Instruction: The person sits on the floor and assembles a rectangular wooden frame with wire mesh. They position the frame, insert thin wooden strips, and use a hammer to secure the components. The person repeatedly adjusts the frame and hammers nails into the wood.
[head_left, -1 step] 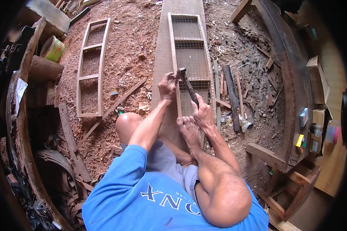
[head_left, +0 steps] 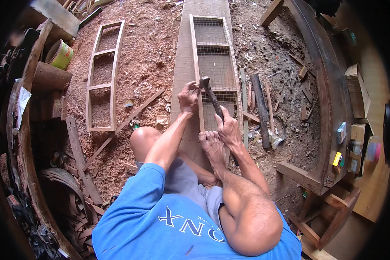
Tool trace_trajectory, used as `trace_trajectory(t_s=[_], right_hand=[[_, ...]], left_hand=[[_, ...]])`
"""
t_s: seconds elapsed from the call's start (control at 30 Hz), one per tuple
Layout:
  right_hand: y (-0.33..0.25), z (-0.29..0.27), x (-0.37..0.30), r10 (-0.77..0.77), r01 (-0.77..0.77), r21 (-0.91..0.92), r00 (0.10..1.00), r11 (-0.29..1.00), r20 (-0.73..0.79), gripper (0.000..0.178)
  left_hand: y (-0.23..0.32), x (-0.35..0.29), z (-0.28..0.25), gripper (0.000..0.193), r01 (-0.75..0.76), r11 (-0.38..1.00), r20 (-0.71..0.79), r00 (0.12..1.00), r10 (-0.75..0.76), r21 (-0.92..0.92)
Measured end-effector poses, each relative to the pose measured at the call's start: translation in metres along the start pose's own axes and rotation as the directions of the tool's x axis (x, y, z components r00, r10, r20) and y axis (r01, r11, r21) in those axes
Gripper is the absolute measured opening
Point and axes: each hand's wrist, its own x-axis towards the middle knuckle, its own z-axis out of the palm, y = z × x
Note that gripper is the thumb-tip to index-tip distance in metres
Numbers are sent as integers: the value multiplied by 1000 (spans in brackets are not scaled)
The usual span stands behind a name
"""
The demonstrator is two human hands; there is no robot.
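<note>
A wooden frame with wire mesh [head_left: 216, 69] lies lengthwise on a broad plank [head_left: 183, 56]. My right hand [head_left: 229, 128] is closed around the handle of a hammer [head_left: 213, 99], whose head is over the frame's left rail. Beside that head, my left hand [head_left: 188, 97] has its fingers pinched together at the rail. Whatever is between those fingertips is too small to make out. My bare foot [head_left: 212, 147] presses on the near end of the frame.
A second wooden frame [head_left: 114, 69], without visible mesh, lies left on wood shavings. A thin strip [head_left: 125, 128] slants nearby. Right of the plank is a dark stick [head_left: 260, 110] among scraps. A wooden bench [head_left: 318, 117] borders the right side, and a tin [head_left: 61, 55] sits far left.
</note>
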Motion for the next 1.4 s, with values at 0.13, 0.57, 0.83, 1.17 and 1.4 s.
trace_trajectory(t_s=[0.13,0.57,0.83,1.17,1.4], right_hand=[[-9,-8,-5,-58,65,99,996,993,-68,42],[1,-3,4,-94,93,-138,996,986,2,42],[12,0,3,-349,356,-21,903,934,-251,44],[19,7,9,-331,346,14,907,938,-259,43],[24,18,10,-241,237,-67,969,969,-49,48]], left_hand=[[5,-2,-3,43,82,996,77,994,-80,-28],[11,-74,4,50,-18,900,132,990,-44,436],[12,-72,6,49,-22,896,112,993,-31,444],[12,-69,4,49,14,884,141,986,-91,468],[17,-68,3,50,-38,905,135,991,-22,424]])
